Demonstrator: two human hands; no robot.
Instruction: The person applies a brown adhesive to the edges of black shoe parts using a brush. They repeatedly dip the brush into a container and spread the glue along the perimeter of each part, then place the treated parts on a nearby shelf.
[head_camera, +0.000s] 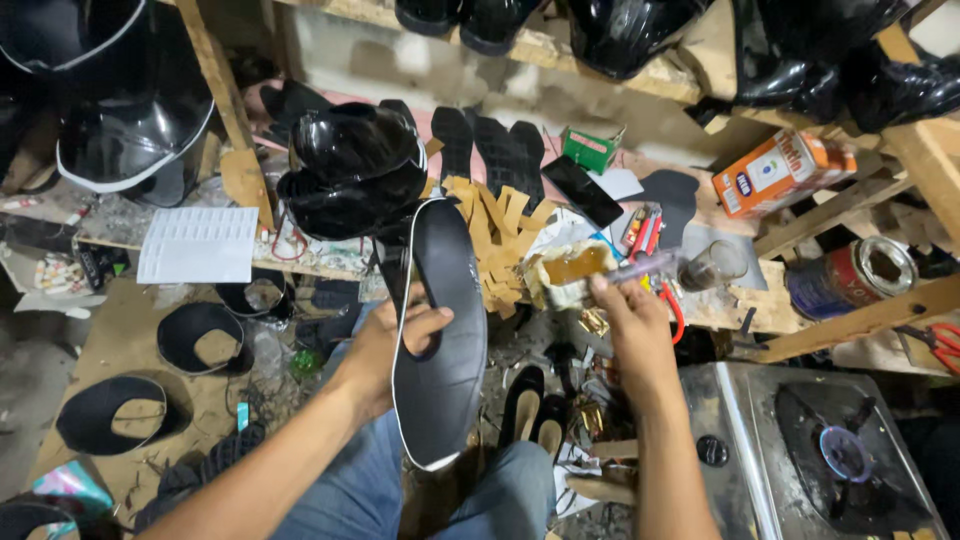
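We see a cluttered workshop: rough wooden shelves (640, 75) along a pale wall (400, 65), a littered workbench (700, 300), cardboard on the floor (130, 320), a gas stove (810, 450) at right.

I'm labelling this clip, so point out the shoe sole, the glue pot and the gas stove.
black shoe sole (440, 340): head view, middle of its flat face
glue pot (570, 268): head view, amber glue inside
gas stove (845, 450): head view, burner ring

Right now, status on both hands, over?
Left hand grips black shoe upper. Right hand holds brush at glue tub. Nothing between them.
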